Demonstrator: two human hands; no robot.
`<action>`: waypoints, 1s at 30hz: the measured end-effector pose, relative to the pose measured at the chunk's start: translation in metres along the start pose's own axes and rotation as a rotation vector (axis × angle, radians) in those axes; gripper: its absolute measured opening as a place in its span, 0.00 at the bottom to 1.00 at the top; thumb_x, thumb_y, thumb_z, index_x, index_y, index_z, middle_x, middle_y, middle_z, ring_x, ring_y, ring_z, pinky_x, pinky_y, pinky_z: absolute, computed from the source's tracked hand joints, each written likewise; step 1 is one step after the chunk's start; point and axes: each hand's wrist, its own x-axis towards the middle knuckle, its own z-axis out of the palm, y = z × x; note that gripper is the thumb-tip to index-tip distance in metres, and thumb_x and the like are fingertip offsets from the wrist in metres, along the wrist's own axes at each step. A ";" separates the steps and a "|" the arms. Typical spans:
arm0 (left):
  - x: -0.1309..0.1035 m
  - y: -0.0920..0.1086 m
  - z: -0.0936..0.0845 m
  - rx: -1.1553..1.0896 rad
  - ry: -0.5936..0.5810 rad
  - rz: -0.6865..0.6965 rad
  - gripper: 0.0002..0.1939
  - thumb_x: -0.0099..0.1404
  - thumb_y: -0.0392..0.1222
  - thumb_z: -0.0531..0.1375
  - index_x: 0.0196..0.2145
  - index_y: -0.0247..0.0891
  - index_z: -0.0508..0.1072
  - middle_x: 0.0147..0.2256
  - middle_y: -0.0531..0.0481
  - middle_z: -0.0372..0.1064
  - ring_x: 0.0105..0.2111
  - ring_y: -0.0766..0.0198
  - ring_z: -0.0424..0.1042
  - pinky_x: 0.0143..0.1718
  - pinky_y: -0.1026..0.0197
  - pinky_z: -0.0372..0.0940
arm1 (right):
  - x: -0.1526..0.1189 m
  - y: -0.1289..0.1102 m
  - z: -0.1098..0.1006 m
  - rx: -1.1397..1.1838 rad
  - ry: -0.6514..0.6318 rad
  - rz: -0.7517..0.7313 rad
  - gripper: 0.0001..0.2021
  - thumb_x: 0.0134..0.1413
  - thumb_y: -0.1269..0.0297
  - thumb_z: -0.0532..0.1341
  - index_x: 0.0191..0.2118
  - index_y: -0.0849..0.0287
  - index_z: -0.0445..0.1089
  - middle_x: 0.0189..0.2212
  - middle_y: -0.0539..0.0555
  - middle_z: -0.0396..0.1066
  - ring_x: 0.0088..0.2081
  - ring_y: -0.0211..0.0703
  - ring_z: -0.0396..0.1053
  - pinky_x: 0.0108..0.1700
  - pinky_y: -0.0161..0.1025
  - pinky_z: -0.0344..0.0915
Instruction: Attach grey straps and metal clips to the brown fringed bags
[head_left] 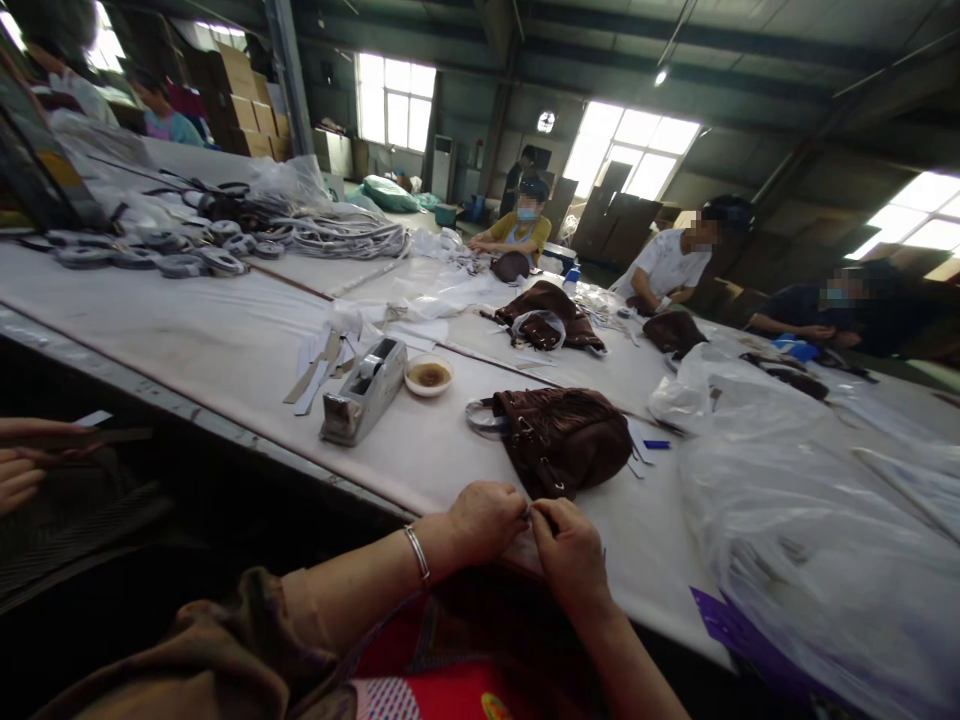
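Observation:
My left hand (486, 520), with a silver bangle at the wrist, is closed at the table's front edge. My right hand (571, 552) meets it there, thumb and fingers pinched together. Whatever sits between the fingertips is too small and hidden to name. Just beyond both hands lies a dark brown gathered handbag (574, 435), on its side. Its handle (487, 416), wrapped in clear plastic, points left. A blue pen or marker (656, 444) and white paper strips lie to the bag's right.
Left of the bag stand a grey tape dispenser (365, 392) and a small white bowl (430, 377) of brown liquid. Clear plastic bags (810, 540) cover the right side. More brown bags (551, 312) lie farther back, near seated co-workers. Another person's hands (30, 455) show at left.

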 end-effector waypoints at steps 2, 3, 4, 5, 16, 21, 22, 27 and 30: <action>0.000 0.003 0.002 -0.005 0.007 0.002 0.10 0.67 0.46 0.57 0.39 0.37 0.71 0.38 0.46 0.72 0.37 0.57 0.73 0.40 0.57 0.70 | -0.003 0.003 -0.001 -0.084 0.058 -0.065 0.11 0.65 0.64 0.53 0.35 0.59 0.70 0.32 0.55 0.69 0.36 0.46 0.68 0.42 0.43 0.64; -0.001 0.004 0.002 -0.006 0.013 -0.004 0.10 0.65 0.46 0.59 0.40 0.37 0.71 0.38 0.46 0.71 0.38 0.57 0.72 0.41 0.56 0.70 | -0.005 0.006 -0.002 -0.123 0.096 -0.098 0.11 0.65 0.65 0.52 0.36 0.59 0.69 0.32 0.56 0.68 0.36 0.47 0.67 0.42 0.44 0.65; -0.001 0.006 0.001 -0.007 0.020 -0.016 0.12 0.63 0.46 0.61 0.41 0.36 0.70 0.39 0.45 0.70 0.39 0.56 0.72 0.42 0.56 0.69 | -0.006 0.008 -0.003 -0.155 0.139 -0.128 0.10 0.65 0.65 0.51 0.36 0.59 0.68 0.34 0.57 0.68 0.38 0.47 0.67 0.44 0.45 0.65; -0.002 0.008 0.001 -0.008 0.027 -0.030 0.14 0.61 0.46 0.63 0.42 0.36 0.70 0.40 0.45 0.70 0.40 0.55 0.71 0.43 0.55 0.69 | -0.007 0.011 -0.004 -0.179 0.185 -0.151 0.10 0.65 0.66 0.51 0.36 0.60 0.67 0.36 0.58 0.68 0.41 0.49 0.67 0.46 0.46 0.65; -0.025 0.015 -0.003 -0.036 -0.076 -0.169 0.11 0.59 0.36 0.58 0.41 0.34 0.71 0.43 0.40 0.68 0.42 0.51 0.71 0.44 0.50 0.71 | 0.002 0.041 -0.010 -0.113 0.284 -0.021 0.08 0.64 0.65 0.48 0.37 0.59 0.62 0.41 0.62 0.67 0.45 0.50 0.66 0.50 0.49 0.65; -0.024 0.013 -0.003 -0.033 -0.157 -0.172 0.11 0.56 0.33 0.57 0.39 0.34 0.72 0.38 0.41 0.71 0.36 0.51 0.75 0.39 0.51 0.72 | 0.005 0.037 -0.023 -0.098 0.285 0.071 0.10 0.63 0.60 0.50 0.38 0.59 0.64 0.37 0.59 0.69 0.41 0.51 0.67 0.46 0.48 0.65; -0.021 0.012 -0.004 -0.037 -0.170 -0.176 0.11 0.56 0.33 0.57 0.39 0.34 0.72 0.38 0.41 0.72 0.36 0.51 0.75 0.39 0.51 0.72 | 0.005 0.035 -0.025 -0.077 0.279 0.106 0.11 0.62 0.58 0.51 0.38 0.59 0.65 0.36 0.59 0.69 0.40 0.51 0.68 0.46 0.48 0.65; -0.009 0.008 -0.007 -0.193 -0.193 -0.185 0.10 0.55 0.33 0.57 0.36 0.34 0.72 0.36 0.41 0.73 0.35 0.54 0.74 0.37 0.58 0.69 | 0.000 0.031 -0.032 0.162 0.106 0.356 0.21 0.58 0.45 0.55 0.40 0.59 0.70 0.32 0.56 0.72 0.34 0.48 0.69 0.41 0.44 0.66; -0.004 0.003 -0.007 -0.419 -0.287 -0.238 0.06 0.56 0.34 0.55 0.32 0.36 0.71 0.27 0.50 0.70 0.26 0.64 0.68 0.26 0.66 0.62 | -0.001 0.035 -0.031 0.303 0.022 0.407 0.23 0.52 0.42 0.60 0.38 0.61 0.72 0.31 0.56 0.73 0.33 0.48 0.70 0.38 0.43 0.67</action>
